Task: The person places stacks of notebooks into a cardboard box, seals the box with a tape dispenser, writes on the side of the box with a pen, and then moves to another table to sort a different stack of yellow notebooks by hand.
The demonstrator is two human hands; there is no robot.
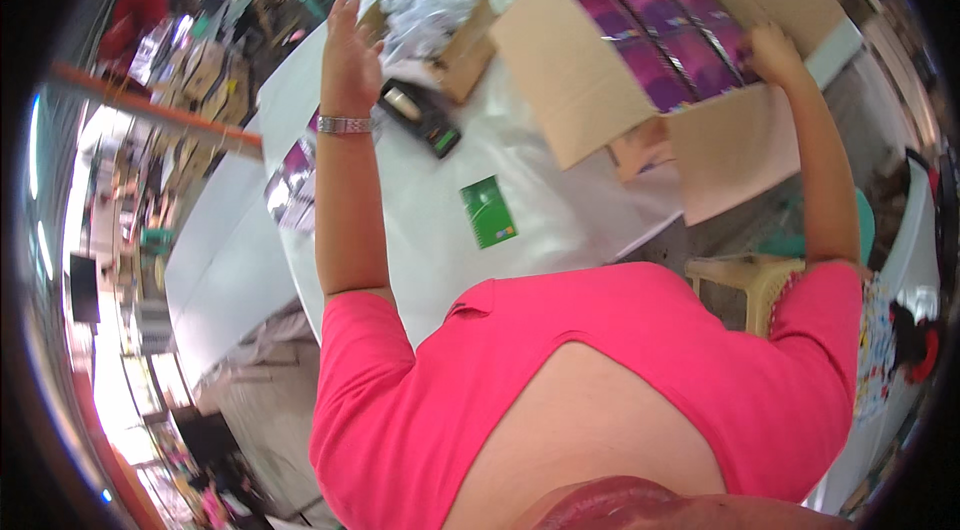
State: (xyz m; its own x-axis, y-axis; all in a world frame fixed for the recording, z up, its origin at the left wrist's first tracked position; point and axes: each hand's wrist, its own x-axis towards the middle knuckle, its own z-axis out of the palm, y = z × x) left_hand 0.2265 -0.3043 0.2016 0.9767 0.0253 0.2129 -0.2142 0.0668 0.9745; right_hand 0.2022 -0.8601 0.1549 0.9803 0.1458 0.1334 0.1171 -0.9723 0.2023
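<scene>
Pink and short-sleeved, the person's shirt [620,320] is filling the foreground, and I am looking past it at two bare arms stretching over a pale table [560,200]. Ahead on the right, an open box [735,155] is sitting with its flaps spreading outward, and purple packs [660,42] are lining its inside in rows. The right hand [775,52] is resting at the right end of the packs, fingers curling down; blur is keeping me from telling whether it is gripping a pack or only touching one. The left hand [350,55] is hanging well apart from the box, raised over the table, its fingers uncurled and holding nothing that I am seeing. A metal band [345,125] is circling that wrist. Nearby, a black device [425,120] is lying beside a carton [470,70] holding crumpled plastic [430,10]; closer to the shirt, a green booklet [488,212] is lying flat. Judging by the pose, the person is handling the packs, either settling one or taking hold of one. Either would be calling for the right fingers working closely along the box wall, with the free left hand steadying the box.
</scene>
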